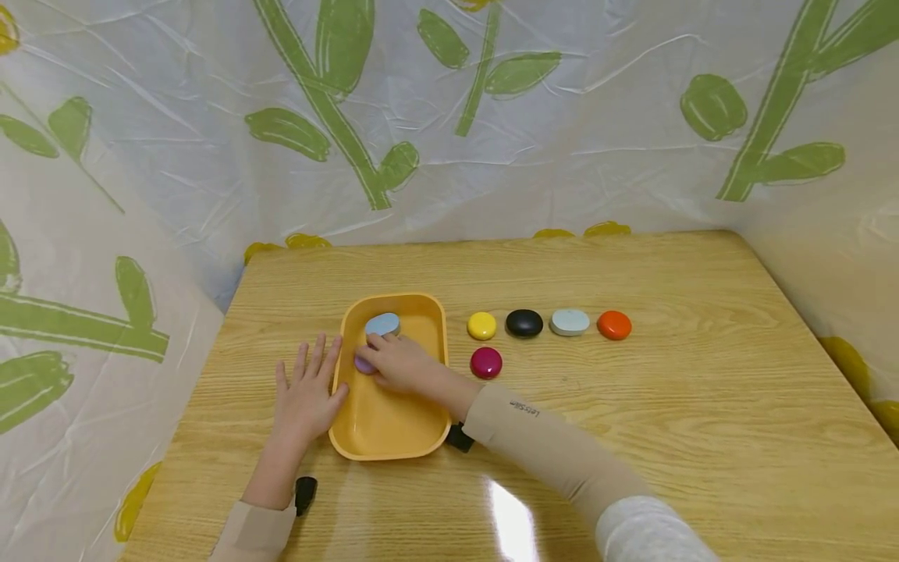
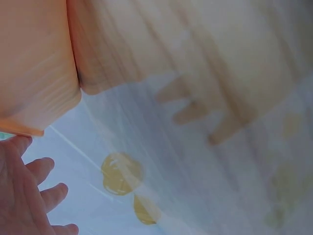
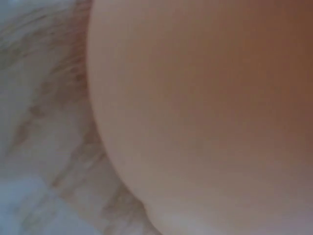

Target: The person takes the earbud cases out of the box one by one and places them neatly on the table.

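An orange-yellow tray (image 1: 393, 425) stands on the table, and a light blue pebble-like piece (image 1: 382, 324) lies near its far end. My right hand (image 1: 400, 364) reaches into the tray over its right side, with fingers and thumb pinching a smooth purple piece (image 1: 364, 364) by the left wall. The fingers partly hide the purple piece. Spread and straight, my left hand (image 1: 309, 398) rests against the tray's left rim; the left wrist view shows its fingertips (image 2: 41, 169) close to the rim. Blurred skin fills most of the right wrist view.
Right of the tray, a row holds a yellow piece (image 1: 481, 326), a black piece (image 1: 524, 323), a pale grey-blue piece (image 1: 570, 321) and an orange-red piece (image 1: 614, 325). A magenta piece (image 1: 486, 363) lies nearer. A leaf-patterned sheet (image 1: 562, 156) hangs behind the table.
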`<state>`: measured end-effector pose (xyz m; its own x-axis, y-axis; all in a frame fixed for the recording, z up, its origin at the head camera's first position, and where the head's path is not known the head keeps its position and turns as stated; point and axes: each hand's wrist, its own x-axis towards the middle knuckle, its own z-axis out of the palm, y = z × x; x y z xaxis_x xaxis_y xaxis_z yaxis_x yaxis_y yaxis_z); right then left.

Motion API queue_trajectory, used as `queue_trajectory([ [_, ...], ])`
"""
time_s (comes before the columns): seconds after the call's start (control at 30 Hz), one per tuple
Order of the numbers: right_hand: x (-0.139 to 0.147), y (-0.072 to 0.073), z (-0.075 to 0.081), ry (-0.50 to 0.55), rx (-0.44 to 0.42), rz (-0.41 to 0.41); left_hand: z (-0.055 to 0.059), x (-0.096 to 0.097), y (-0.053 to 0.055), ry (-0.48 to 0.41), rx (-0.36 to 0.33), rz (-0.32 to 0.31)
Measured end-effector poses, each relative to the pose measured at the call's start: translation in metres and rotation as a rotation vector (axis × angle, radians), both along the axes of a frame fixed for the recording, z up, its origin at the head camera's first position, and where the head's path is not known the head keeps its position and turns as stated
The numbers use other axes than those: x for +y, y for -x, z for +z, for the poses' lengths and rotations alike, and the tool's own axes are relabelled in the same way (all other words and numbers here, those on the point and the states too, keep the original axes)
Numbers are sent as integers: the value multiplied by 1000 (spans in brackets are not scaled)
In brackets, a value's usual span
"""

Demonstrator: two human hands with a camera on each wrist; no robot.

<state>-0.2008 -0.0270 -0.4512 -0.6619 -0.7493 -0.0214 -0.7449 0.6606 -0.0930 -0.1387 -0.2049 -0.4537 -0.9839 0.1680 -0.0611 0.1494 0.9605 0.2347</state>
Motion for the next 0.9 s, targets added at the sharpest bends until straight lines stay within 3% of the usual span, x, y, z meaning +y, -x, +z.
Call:
queue_trajectory([
  [0.3, -1, -4, -3, 50, -18, -12, 2, 0, 1, 10, -3, -8],
  [0.6, 1, -5, -1, 76, -89, -40, 2, 0, 1, 14, -6, -5],
  [0.9, 8, -2, 2, 120, -89, -34, 3, 0, 1, 10, -11, -4],
])
